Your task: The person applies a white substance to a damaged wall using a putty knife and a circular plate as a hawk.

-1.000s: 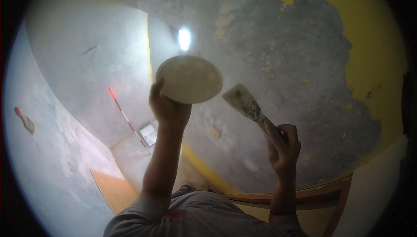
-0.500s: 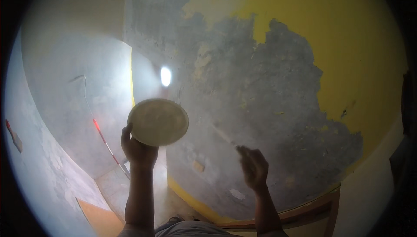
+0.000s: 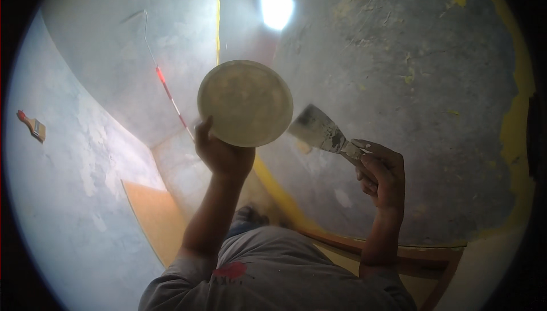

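Note:
My left hand [image 3: 225,154] is closed on a round, pale beige lid-like disc [image 3: 245,103] with a raised rim, held at its lower edge. What lies under the disc is hidden. In my right hand [image 3: 383,175], fingers are wrapped round the handle of a putty knife [image 3: 322,130]. Its broad blade is smeared with dark and pale residue and points up and left, just right of the disc, apart from it. Behind both stands a grey, patchily scraped wall [image 3: 410,117] with bits of yellow paint along its right side.
A paint roller on a red-and-white pole [image 3: 171,97] leans against the far left wall. A paintbrush [image 3: 32,126] shows at the left wall. An orange-brown board [image 3: 152,217] stands low on the left. A bright light [image 3: 277,8] shines above; a wooden frame [image 3: 421,258] lies below right.
The view has tilted down and turned left. My right hand has moved closer to the disc; the putty knife's blade, blurred before, now shows plainly. Both hands keep their hold.

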### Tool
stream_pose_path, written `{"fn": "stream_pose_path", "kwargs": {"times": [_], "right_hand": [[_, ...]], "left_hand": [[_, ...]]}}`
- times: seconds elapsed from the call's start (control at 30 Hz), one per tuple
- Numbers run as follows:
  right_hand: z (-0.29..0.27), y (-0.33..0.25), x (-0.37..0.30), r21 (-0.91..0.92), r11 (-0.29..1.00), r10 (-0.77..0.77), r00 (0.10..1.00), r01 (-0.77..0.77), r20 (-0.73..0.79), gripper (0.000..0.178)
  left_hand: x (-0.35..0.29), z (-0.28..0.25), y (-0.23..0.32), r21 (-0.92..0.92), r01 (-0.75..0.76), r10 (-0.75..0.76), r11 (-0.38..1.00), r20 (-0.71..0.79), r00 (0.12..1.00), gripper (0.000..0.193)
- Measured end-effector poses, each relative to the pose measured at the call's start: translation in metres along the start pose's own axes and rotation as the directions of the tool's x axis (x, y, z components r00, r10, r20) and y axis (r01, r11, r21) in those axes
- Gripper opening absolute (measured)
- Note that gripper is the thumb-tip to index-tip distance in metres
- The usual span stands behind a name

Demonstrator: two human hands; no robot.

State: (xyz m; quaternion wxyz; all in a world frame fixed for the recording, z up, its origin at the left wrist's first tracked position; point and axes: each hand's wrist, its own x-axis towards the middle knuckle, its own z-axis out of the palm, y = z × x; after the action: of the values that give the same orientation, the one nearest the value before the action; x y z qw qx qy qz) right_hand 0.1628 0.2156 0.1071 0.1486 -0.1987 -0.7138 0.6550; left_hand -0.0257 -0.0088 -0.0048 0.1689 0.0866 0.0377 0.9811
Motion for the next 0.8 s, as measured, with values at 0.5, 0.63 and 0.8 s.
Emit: {"fn": "stream_pose_path", "kwargs": {"times": [0.5,0.63,0.8], "right_hand": [[0.033,0.026,0.02,-0.548,0.705,-0.534,0.845,0.45,0.008,0.03],[0.02,0.005,0.035,-0.707,0.529,-0.507,0.843,0.469,0.18,0.029],[0.017,-0.013,0.038,-0.675,0.645,-0.322,0.929,0.358,0.185,0.024]], "left_hand": [[-0.008,-0.015,-0.032,0.014,-0.021,0.023,1.0,-0.141,0.99,0.07],[-0.007,-0.028,-0.027,-0.062,0.092,-0.09,0.994,0.029,0.996,0.064],[-0.006,-0.027,-0.027,0.184,0.082,-0.068,0.979,-0.082,0.994,0.067]]}}
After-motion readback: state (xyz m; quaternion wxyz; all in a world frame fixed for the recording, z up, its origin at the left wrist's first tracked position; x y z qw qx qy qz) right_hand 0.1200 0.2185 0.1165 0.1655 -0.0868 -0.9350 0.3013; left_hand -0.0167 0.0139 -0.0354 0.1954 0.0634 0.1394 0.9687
